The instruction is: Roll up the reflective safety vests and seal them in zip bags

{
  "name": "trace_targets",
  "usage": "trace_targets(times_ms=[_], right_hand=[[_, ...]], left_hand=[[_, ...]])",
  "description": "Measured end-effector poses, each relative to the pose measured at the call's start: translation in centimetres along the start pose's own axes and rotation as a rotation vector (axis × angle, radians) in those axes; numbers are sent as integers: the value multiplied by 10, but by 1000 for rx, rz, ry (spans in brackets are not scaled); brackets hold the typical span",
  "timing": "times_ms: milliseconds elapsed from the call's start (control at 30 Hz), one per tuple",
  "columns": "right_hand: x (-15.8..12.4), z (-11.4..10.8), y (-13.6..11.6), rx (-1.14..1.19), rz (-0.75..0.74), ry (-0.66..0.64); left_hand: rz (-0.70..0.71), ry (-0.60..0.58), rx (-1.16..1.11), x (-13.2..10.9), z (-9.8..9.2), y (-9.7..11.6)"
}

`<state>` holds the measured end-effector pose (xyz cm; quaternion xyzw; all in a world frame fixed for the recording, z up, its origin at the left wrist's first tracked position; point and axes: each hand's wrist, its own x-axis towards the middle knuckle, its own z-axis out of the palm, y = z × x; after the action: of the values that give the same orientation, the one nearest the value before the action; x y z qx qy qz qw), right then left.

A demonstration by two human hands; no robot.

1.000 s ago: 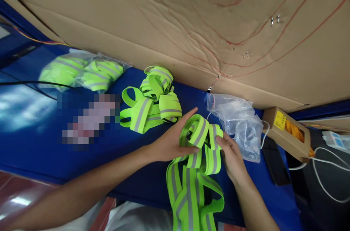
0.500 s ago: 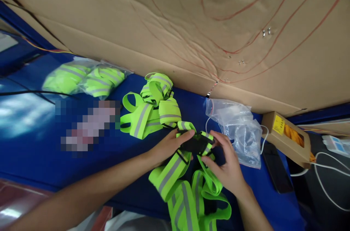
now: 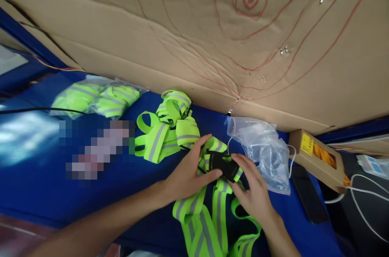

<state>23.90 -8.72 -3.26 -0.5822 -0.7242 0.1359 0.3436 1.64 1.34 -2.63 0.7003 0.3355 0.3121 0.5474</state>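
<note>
My left hand and my right hand both grip a neon-yellow reflective strap harness on the blue table. Between the fingertips sits its black patch, pinched from both sides. The harness's loops trail down toward me over the table edge. A second bundle of the same reflective straps lies just beyond my left hand.
A crumpled clear plastic bag lies right of my hands. Two bagged strap bundles rest at the far left. A cardboard box, a dark phone and white cables are at the right. A cardboard wall stands behind.
The folded loops held up a second ago have been lowered and turned, so the black patch now faces up between my fingers. Both hands have shifted slightly.
</note>
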Motion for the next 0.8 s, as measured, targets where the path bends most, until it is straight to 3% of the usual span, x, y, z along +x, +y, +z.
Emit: trace_targets(times_ms=[67,133,200,367,500,600,800], right_hand=[[0,-1,-1,-16,-36,41],[-1,-1,-3,-27,-77,80],[-1,-1,-7,-35,-107,116],[2,-2,-14,-51,-152,172],[7,-6,-23,-163,-197,203],[16,-12,-39,-427,-187,203],[45,-31,-68,-844,-127,89]], left_hand=[[328,105,331,-3,-2,-2],[553,135,529,-5,-4,-1],[662,124,611,-5,-7,2],[760,76,629,1,-12,12],[714,65,514,4,-10,21],[613,41,428,6,-6,36],[425,-48,262,19,-8,64]])
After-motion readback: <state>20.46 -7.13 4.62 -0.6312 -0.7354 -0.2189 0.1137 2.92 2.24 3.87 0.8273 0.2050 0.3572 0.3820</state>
